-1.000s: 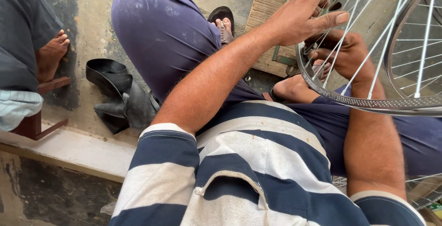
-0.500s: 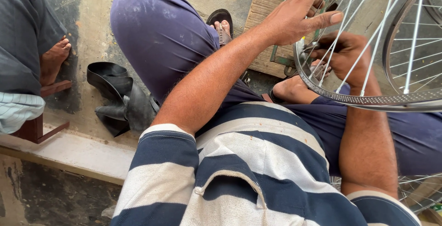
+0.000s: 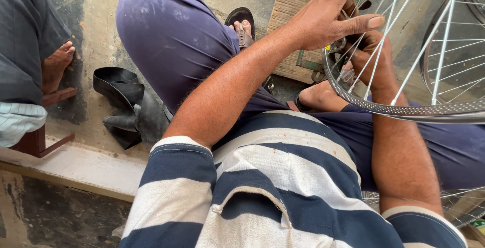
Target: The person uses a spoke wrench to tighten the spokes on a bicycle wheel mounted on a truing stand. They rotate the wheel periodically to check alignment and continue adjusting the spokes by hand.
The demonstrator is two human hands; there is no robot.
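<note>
— Where is the wheel against the hands?

— I see the bicycle wheel [image 3: 404,110] at the upper right, its shiny rim curving across in front of the knees. My left hand [image 3: 328,18] sits over the rim's near edge, among the spokes [image 3: 389,31].

— And the fingers?

— On the left hand the thumb [image 3: 366,23] sticks out straight to the right, apart from the rest, and the other fingers curl down onto something small at the rim. I cannot tell whether they pinch it or only rest there. My right hand [image 3: 374,56] lies behind the spokes, inside the rim, fingers bent inward; the spokes and the left hand hide the tips, so its grip I cannot tell either.

— What lies around?

— A black rubber tube [image 3: 126,104] is folded on the concrete floor [image 3: 96,36] beside my left knee. Another person's bare foot [image 3: 58,63] shows at the far left, well apart from the wheel.
</note>
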